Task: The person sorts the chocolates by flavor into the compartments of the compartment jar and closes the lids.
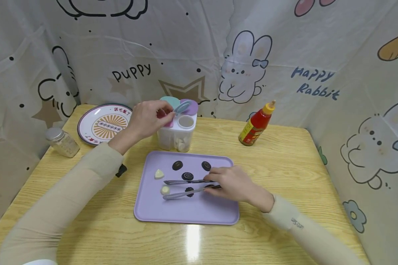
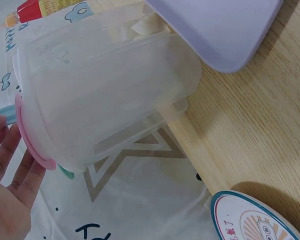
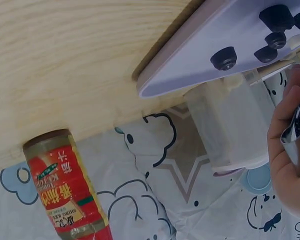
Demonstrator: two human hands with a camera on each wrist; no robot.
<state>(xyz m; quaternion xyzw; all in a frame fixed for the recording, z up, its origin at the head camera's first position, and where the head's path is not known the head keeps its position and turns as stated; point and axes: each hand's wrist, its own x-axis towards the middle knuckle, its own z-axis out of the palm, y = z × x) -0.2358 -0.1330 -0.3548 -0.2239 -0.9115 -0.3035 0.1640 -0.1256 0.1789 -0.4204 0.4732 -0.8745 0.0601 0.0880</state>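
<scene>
Near the far edge of the desk (image 1: pixel 278 176), fingers of the left hand (image 1: pixel 149 117) pinch the blue lid (image 1: pixel 184 106) of a box (image 1: pixel 167 140). The right hand (image 1: pixel 230 183) holds tongs (image 1: pixel 177 195) over chocolates (image 1: pixel 177 165) on the tray (image 1: pixel 199 213).

I'm getting a plain lilac tray (image 1: pixel 185 214) on my end | near-black candies (image 1: pixel 187 176), some swirly, plus cream ones (image 1: pixel 159 174) | silvery tongs (image 1: pixel 177 195) | clear tub (image 1: pixel 166 141), lids (image 1: pixel 192 107) mint, purple, pink, pale blue | white plate (image 1: pixel 87 126), orange sunburst | red sauce bottle (image 1: pixel 257 125), yellow cap (image 1: pixel 268 108) | kinda yellowish woodgrain tabletop (image 1: pixel 285 158) | pale backdrop (image 1: pixel 185 44), bunny and tan star print
</scene>
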